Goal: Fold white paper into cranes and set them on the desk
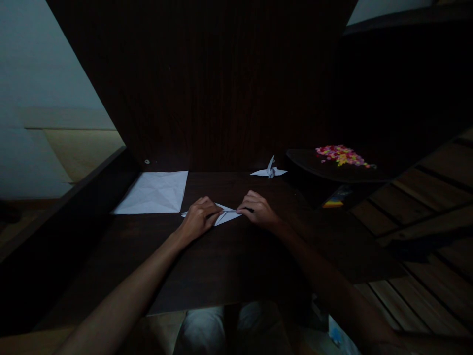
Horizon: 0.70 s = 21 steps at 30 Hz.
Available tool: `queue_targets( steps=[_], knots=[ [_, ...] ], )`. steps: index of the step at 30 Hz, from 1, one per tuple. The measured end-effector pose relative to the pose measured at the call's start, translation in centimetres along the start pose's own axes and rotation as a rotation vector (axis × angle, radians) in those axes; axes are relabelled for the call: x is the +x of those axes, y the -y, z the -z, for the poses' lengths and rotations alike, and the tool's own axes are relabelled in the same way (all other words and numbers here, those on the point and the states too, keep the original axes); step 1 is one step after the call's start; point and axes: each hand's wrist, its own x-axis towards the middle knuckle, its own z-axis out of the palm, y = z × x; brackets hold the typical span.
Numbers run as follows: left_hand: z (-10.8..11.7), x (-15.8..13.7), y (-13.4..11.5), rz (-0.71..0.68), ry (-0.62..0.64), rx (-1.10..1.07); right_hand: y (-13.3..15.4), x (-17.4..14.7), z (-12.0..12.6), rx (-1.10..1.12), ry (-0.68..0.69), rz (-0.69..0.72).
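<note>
Between my hands a partly folded white paper (226,217) lies on the dark wooden desk (221,261). My left hand (200,216) is closed on its left part, with the thumb and fingers pressed together near the middle fold. At the right tip, my right hand (257,209) pinches the paper between thumb and fingers. Some of the paper is hidden beneath the left hand. Beyond my right hand stands a finished white paper crane (270,171) with spread wings. Creased white sheets (155,192) lie flat to the left of my hands.
A pile of small pink, red and yellow pieces (343,156) sits on a curved dark shelf (308,162) at the right. A dark raised board (74,202) borders the desk on the left. An upright wooden panel (221,88) closes off the back.
</note>
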Motion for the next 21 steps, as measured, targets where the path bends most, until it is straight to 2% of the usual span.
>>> queue_targets(
  steps=[5, 10, 21],
  knots=[
    [0.1, -0.01, -0.03, -0.028, -0.028, 0.012, 0.22, 0.14, 0.14, 0.006, -0.017, -0.003],
    [0.37, -0.13, 0.29, -0.056, -0.013, 0.077, 0.13, 0.16, 0.38, -0.047, 0.024, -0.02],
    [0.59, -0.32, 0.52, -0.06, -0.02, 0.126, -0.09, -0.05, 0.65, -0.081, 0.039, -0.061]
  ],
)
